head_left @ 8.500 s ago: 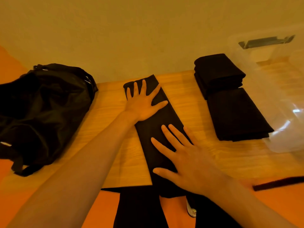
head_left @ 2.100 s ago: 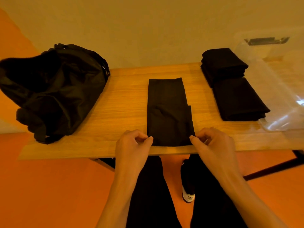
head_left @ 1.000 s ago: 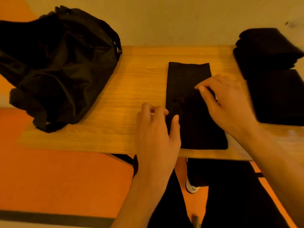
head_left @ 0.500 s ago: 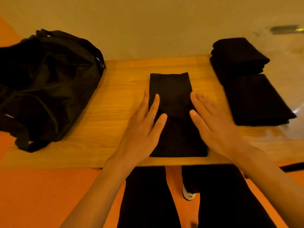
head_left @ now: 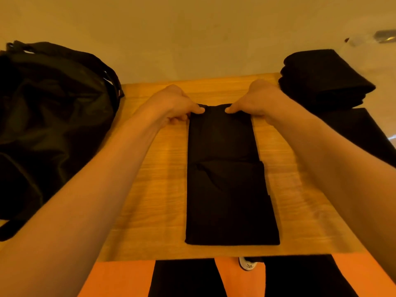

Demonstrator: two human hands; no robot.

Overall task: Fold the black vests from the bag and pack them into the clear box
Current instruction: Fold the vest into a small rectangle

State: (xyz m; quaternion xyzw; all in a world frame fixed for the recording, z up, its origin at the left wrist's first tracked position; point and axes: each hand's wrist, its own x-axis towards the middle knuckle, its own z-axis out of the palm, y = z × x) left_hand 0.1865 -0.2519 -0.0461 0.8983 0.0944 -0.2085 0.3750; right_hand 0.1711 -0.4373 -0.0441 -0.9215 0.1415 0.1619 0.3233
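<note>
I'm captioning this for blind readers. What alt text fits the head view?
The left hand and right hand pinch the far corners of a long folded black vest on a light wooden table. A black fabric bag sits to its left, a stack of folded black vests to its right.

Vest (head_left: 227, 179): looked like matt black cloth, smooth, with no sheen that I could see.
Table (head_left: 154, 168): showed pale wood grain; I read its finish as soft satin.
Bag (head_left: 53, 125): was black creased fabric, a little shinier to me than the vest.
Folded stack (head_left: 323, 82): was the same matt black cloth.
Clear box (head_left: 381, 58): was see-through plastic, glossy.
Floor (head_left: 120, 279): looked flat matt orange.
</note>
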